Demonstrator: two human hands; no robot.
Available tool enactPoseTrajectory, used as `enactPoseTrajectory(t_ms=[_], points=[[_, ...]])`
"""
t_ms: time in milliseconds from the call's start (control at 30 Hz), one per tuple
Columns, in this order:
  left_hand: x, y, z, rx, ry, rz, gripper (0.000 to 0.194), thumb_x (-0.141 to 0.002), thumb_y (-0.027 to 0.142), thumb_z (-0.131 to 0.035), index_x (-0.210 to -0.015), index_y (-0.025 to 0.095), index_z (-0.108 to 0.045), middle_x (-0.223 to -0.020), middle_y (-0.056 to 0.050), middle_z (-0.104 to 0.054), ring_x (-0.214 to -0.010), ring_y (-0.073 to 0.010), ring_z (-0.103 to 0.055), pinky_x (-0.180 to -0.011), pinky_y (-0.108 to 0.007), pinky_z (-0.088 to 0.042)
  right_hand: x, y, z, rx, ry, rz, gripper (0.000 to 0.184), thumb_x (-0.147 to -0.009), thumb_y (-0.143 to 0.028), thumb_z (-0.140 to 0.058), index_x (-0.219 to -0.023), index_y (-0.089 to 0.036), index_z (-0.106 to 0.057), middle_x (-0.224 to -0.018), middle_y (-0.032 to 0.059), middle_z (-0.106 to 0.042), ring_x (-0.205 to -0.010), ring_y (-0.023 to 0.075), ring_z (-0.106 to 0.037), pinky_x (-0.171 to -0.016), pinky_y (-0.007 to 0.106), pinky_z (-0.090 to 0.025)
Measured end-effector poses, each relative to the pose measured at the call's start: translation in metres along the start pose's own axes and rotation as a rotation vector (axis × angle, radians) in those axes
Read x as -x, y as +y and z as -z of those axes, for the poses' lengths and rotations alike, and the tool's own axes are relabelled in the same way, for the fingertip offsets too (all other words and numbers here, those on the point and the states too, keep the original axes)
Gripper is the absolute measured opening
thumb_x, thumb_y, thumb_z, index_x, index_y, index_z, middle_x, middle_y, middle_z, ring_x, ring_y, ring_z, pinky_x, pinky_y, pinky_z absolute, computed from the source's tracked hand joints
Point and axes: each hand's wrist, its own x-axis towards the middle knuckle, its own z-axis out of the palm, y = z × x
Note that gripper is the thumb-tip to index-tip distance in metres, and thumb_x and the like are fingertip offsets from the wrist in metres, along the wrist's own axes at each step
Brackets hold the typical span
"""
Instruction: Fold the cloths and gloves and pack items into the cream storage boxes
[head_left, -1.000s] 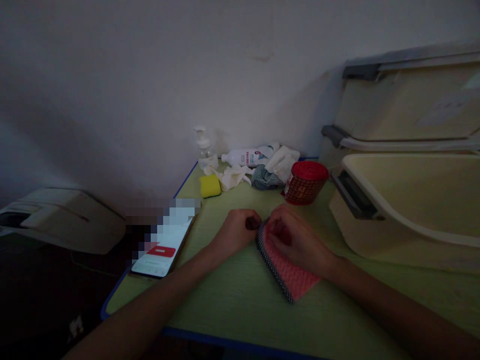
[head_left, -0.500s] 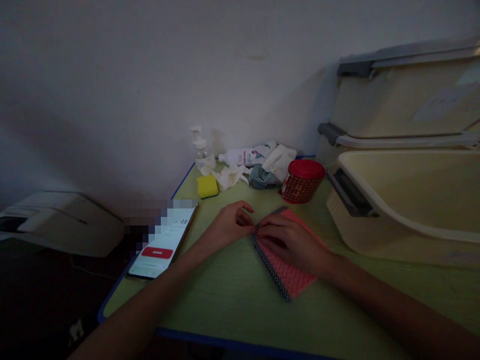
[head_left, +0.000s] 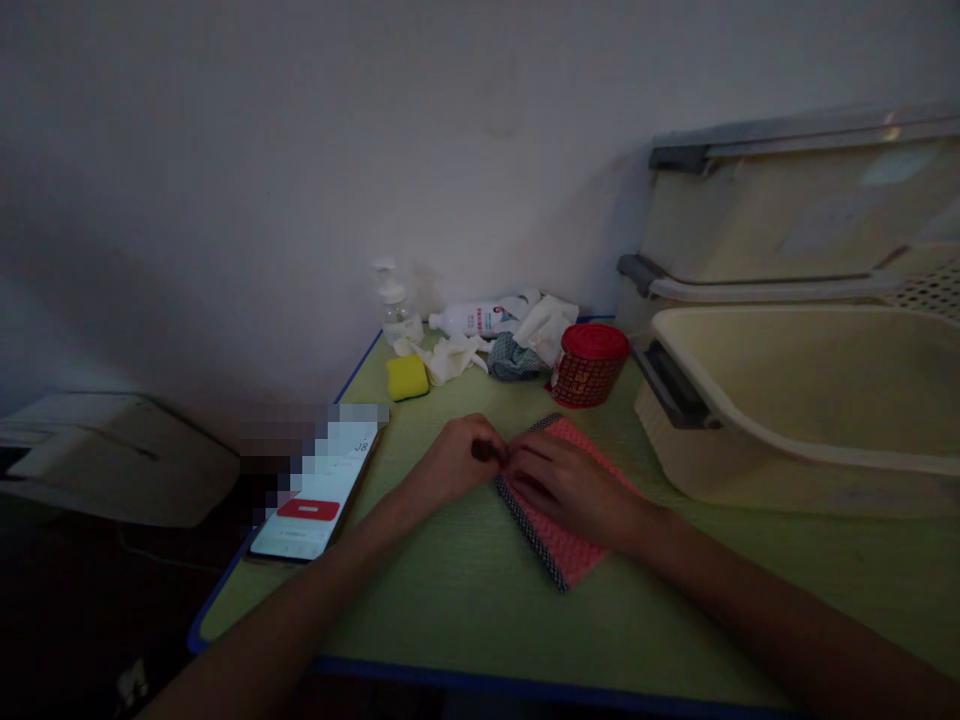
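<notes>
A pink cleaning cloth (head_left: 576,562) with a black-and-white checked border lies on the table in front of me. My right hand (head_left: 559,480) rests over it, fingers bent together at the checked left edge. Right beside those fingertips, my left hand (head_left: 469,452) is closed in a pinch. Its thumb and fingers meet at the cloth's edge. Whatever sits between the left fingertips is hidden, and the right hand covers the middle of the cloth.
Behind the hands are a yellow sponge (head_left: 407,378), crumpled tissue (head_left: 452,358), a grey-blue cloth (head_left: 516,358), a white bottle (head_left: 480,318), a pump bottle (head_left: 401,318) and a red canister (head_left: 591,365). A phone (head_left: 319,490) lies left; a cream bin (head_left: 712,475) stands right.
The raised fingers of my left hand have curled down into a tighter pinch against the right fingertips. The view has shifted slightly; the cloth stays under my right hand.
</notes>
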Motion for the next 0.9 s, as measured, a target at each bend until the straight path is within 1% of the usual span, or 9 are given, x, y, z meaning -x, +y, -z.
enactPoseTrajectory(t_ms=[100,200,267,400,467,567,667,767,900], points=[[0.0,-0.004,0.0,-0.027,-0.011,-0.025,0.022,-0.064,0.001,-0.055,-0.071,0.015,-0.069,-0.074,0.0,-0.056,-0.067,-0.0103,-0.054,-0.063,-0.02,-0.044,0.001,-0.004,0.001,0.124,-0.008,-0.014,0.011,-0.085,-0.016,-0.049,-0.08,-0.014,-0.059,-0.087,0.0086,-0.057,-0.075,0.0159,-0.053,-0.066,0.027,-0.045],[0.001,-0.005,0.0,-0.05,-0.024,-0.026,0.022,-0.067,0.002,-0.055,-0.077,0.014,-0.07,-0.076,-0.001,-0.055,-0.066,-0.0101,-0.054,-0.062,-0.02,-0.044,0.003,-0.01,0.006,0.201,-0.08,-0.022,0.013,-0.085,-0.013,-0.048,-0.076,-0.014,-0.059,-0.08,0.0065,-0.056,-0.069,0.0147,-0.053,-0.061,0.026,-0.044],[0.003,-0.004,0.0,-0.071,-0.029,-0.04,0.021,-0.069,0.003,-0.055,-0.078,0.014,-0.07,-0.078,-0.001,-0.054,-0.068,-0.0106,-0.054,-0.063,-0.021,-0.044,0.006,-0.016,0.011,0.203,-0.12,-0.029,0.013,-0.085,-0.012,-0.048,-0.079,-0.014,-0.059,-0.081,0.0063,-0.057,-0.069,0.0142,-0.053,-0.061,0.025,-0.044],[0.018,0.004,0.005,-0.202,-0.054,-0.136,0.019,-0.077,0.009,-0.052,-0.082,0.017,-0.07,-0.085,-0.004,-0.055,-0.081,-0.0141,-0.055,-0.075,-0.025,-0.045,0.021,-0.024,0.025,0.156,-0.169,-0.064,0.013,-0.085,-0.013,-0.049,-0.089,-0.014,-0.061,-0.089,0.0081,-0.058,-0.077,0.0158,-0.056,-0.068,0.028,-0.047],[0.031,0.012,0.007,-0.316,-0.076,-0.206,0.021,-0.081,0.012,-0.05,-0.087,0.018,-0.069,-0.095,-0.006,-0.056,-0.093,-0.017,-0.054,-0.084,-0.03,-0.044,0.032,-0.026,0.031,0.105,-0.19,-0.062,0.016,-0.086,-0.014,-0.048,-0.094,-0.015,-0.062,-0.097,0.0094,-0.059,-0.086,0.0169,-0.058,-0.075,0.03,-0.047],[0.053,0.026,0.009,-0.504,-0.103,-0.316,0.022,-0.083,0.011,-0.047,-0.093,0.017,-0.067,-0.114,-0.01,-0.053,-0.111,-0.0211,-0.048,-0.096,-0.036,-0.039,0.047,-0.03,0.041,0.057,-0.216,-0.064,0.022,-0.087,-0.021,-0.048,-0.104,-0.016,-0.061,-0.114,0.0116,-0.058,-0.103,0.0202,-0.055,-0.087,0.035,-0.045],[0.07,0.035,0.007,-0.663,-0.134,-0.414,0.023,-0.082,0.01,-0.048,-0.1,0.014,-0.063,-0.123,-0.013,-0.05,-0.119,-0.0236,-0.043,-0.1,-0.039,-0.037,0.058,-0.036,0.05,0.056,-0.261,-0.108,0.035,-0.081,-0.031,-0.058,-0.111,-0.014,-0.059,-0.119,0.0136,-0.055,-0.107,0.0238,-0.053,-0.092,0.037,-0.042],[0.076,0.037,0.004,-0.756,-0.148,-0.502,0.024,-0.082,0.008,-0.048,-0.103,0.011,-0.06,-0.122,-0.013,-0.052,-0.117,-0.0233,-0.047,-0.098,-0.039,-0.04,0.063,-0.042,0.058,0.083,-0.314,-0.134,0.036,-0.076,-0.025,-0.061,-0.11,-0.014,-0.06,-0.114,0.0132,-0.057,-0.103,0.0234,-0.055,-0.09,0.036,-0.044],[0.072,0.035,0.003,-0.774,-0.17,-0.544,0.022,-0.083,0.009,-0.048,-0.101,0.01,-0.06,-0.113,-0.012,-0.06,-0.105,-0.0207,-0.056,-0.093,-0.036,-0.045,0.065,-0.046,0.06,0.16,-0.332,-0.114,0.033,-0.074,-0.01,-0.053,-0.106,-0.013,-0.06,-0.112,0.0137,-0.059,-0.103,0.0229,-0.057,-0.088,0.036,-0.046]])
